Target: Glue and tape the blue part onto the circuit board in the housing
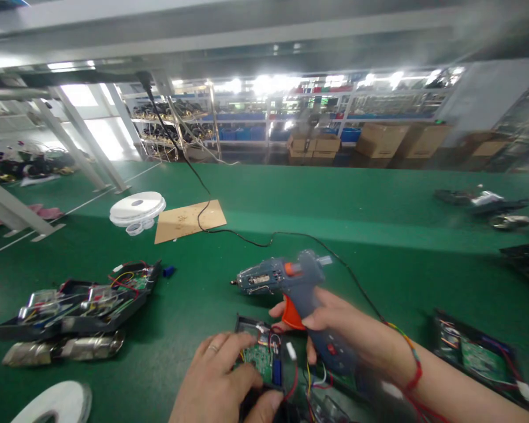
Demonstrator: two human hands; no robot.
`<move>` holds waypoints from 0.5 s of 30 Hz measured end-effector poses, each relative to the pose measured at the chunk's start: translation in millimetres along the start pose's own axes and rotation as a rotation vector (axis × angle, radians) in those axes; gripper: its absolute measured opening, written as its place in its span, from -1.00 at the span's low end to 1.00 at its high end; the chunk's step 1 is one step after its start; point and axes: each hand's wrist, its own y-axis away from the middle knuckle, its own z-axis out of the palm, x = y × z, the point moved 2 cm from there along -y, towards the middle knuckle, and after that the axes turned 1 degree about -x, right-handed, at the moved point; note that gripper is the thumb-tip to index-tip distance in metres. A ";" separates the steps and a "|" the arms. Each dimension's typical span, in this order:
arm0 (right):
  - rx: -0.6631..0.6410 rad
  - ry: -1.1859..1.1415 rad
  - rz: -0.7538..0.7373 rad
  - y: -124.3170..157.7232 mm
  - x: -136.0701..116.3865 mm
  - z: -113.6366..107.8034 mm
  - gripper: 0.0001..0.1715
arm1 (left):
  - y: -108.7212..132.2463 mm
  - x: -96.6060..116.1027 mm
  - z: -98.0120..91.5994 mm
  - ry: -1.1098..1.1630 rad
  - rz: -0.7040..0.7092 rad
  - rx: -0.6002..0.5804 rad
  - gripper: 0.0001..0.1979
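My right hand (335, 314) is wrapped around the handle of a grey hot glue gun (308, 294), its fingers by the orange trigger. The gun's nozzle points left, above the green tabletop, and a clear glue stick (324, 260) pokes out of its back. Below and left of the gun, my left hand (223, 376) grips a black plastic housing (242, 323). Inside the housing lie a green circuit board (256, 357), a blue component (277, 371) and thin wires. A white connector (291, 351) on a red wire sits beside it. My forearm and hand hide the housing's near end.
Assembled black housings (110, 311) with metal parts lie at left; another open housing (478, 358) is at right. White reels (136, 205) and a cardboard sheet (189, 222) lie farther back. A black cord (268, 241) crosses the green table (357, 200). Metal beams (264, 35) hang overhead.
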 end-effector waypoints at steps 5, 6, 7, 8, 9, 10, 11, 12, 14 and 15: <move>0.005 -0.027 0.050 -3.5 11.4 -3.6 -0.43 | 3.3 -0.6 9.3 -0.236 -0.019 -0.062 -0.24; -0.004 -0.026 0.066 -3.3 13.4 -5.6 -0.44 | 5.5 -1.2 13.2 -0.239 -0.023 -0.074 -0.26; -0.014 -0.018 0.079 -2.8 14.8 -7.6 -0.45 | 7.8 -1.5 16.7 -0.247 -0.025 -0.076 -0.30; -0.018 -0.004 0.091 -1.9 15.4 -9.3 -0.45 | 10.0 -1.5 19.4 -0.262 -0.020 -0.067 -0.34; -0.017 0.005 0.095 -0.8 15.0 -10.5 -0.45 | 12.1 -1.4 21.3 -0.280 -0.010 -0.051 -0.37; -0.011 0.012 0.098 0.5 13.9 -11.1 -0.44 | 14.1 -1.2 22.5 -0.296 0.002 -0.034 -0.40; -0.004 0.012 0.106 1.6 12.3 -11.1 -0.44 | 15.7 -1.0 23.1 -0.310 0.016 -0.013 -0.42; 0.001 0.009 0.115 2.6 10.4 -10.6 -0.43 | 16.9 -1.0 23.2 -0.318 0.026 0.003 -0.43; 0.007 -0.005 0.129 3.6 6.7 -9.1 -0.43 | 18.1 -1.4 22.7 -0.334 0.028 0.030 -0.44; 0.009 -0.013 0.134 3.6 5.4 -8.7 -0.43 | 18.2 -1.7 22.4 -0.343 0.020 0.036 -0.44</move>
